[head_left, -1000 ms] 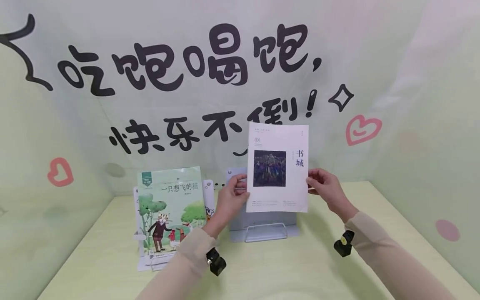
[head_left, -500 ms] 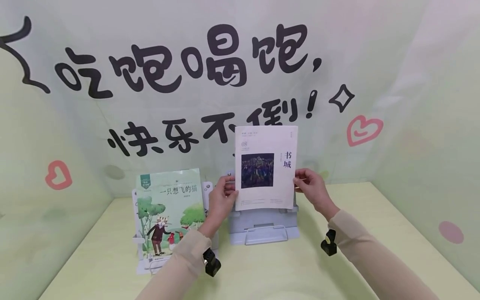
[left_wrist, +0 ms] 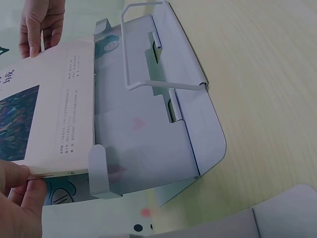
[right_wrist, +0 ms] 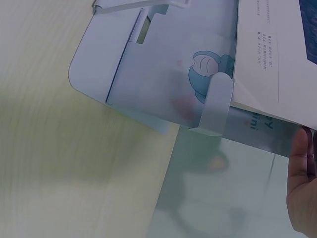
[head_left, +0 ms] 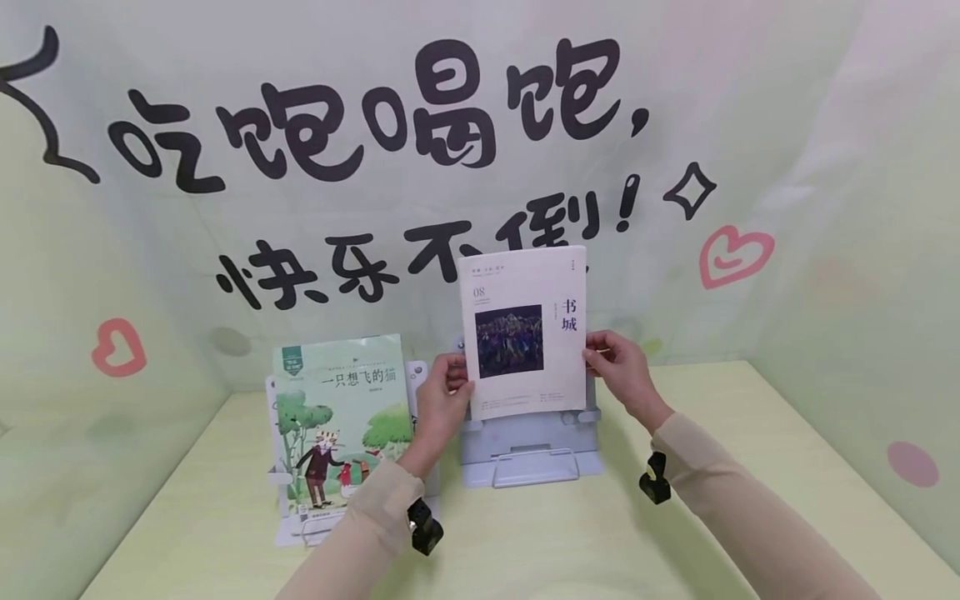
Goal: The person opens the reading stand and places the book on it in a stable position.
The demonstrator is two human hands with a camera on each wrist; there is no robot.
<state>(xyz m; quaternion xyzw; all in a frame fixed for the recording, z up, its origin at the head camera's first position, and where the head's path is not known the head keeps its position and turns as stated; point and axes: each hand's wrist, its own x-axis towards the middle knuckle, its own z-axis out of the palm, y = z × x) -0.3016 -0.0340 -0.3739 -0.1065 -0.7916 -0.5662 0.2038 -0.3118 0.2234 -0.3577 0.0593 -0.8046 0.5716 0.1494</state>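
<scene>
A white-covered magazine [head_left: 522,333] with a dark square picture stands nearly upright in front of a pale grey-blue metal book stand [head_left: 531,437]. My left hand [head_left: 444,400] pinches its left edge between thumb and fingers. At the opposite edge my right hand [head_left: 624,375] grips it the same way. In the left wrist view the magazine's bottom edge lies close to the stand's side tab [left_wrist: 101,171]; whether they touch I cannot tell. The right wrist view has the other tab [right_wrist: 217,104] near the lower corner. The magazine hides most of the stand's back plate.
To the left, a green picture book [head_left: 341,425] leans on a second white stand [head_left: 288,529], partly behind my left forearm. A wire holder [head_left: 536,468] sticks out at the front stand's base. Behind the pale wooden table [head_left: 720,467] rises a printed wall sheet [head_left: 420,200].
Both hands have carried the magazine to the left, from the stand's right side to in front of its middle. More of the stand's lower part shows below it. The green book has stayed put.
</scene>
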